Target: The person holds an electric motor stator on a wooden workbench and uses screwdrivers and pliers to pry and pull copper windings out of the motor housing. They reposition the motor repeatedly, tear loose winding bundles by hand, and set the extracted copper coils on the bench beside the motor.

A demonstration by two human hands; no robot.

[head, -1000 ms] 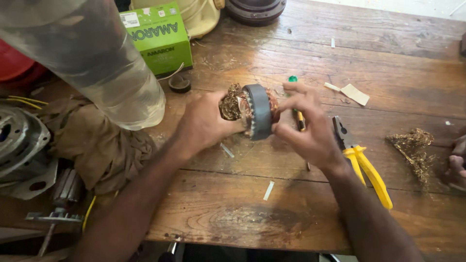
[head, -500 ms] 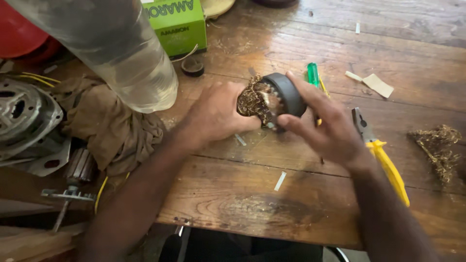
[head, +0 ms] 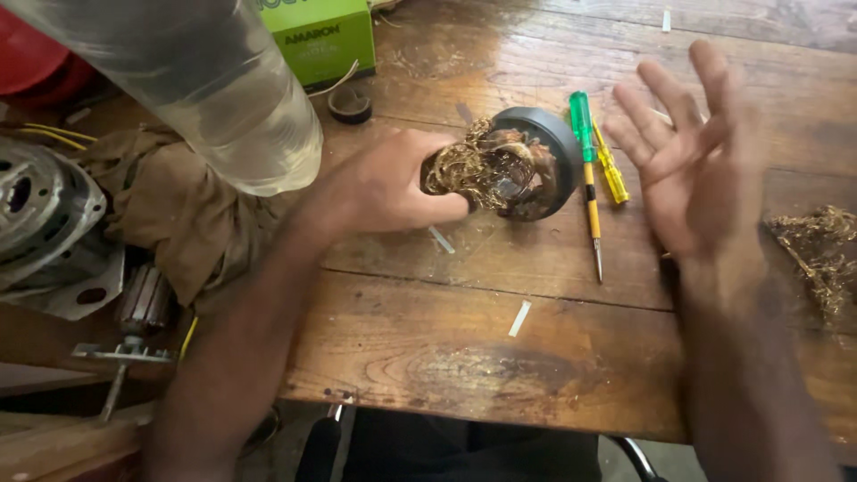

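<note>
My left hand [head: 393,183] grips a round dark motor stator [head: 522,165] with tangled copper winding wire spilling from its middle, holding it just above the wooden table [head: 553,357]. My right hand [head: 687,152] hovers to the right of the stator, palm up and fingers spread, holding nothing. Between the two lie a green-handled screwdriver [head: 586,170] and a yellow-handled one [head: 611,165].
A clear plastic bottle [head: 205,80] looms at the upper left. A green box [head: 326,36] and a small black ring [head: 350,105] lie behind. A brown cloth [head: 178,214] and metal motor housing [head: 45,223] sit left. Loose copper wire [head: 817,250] lies right.
My right hand has let go of the stator and moved off to the right, opening flat. My left hand alone holds the stator now. The view has shifted closer.
</note>
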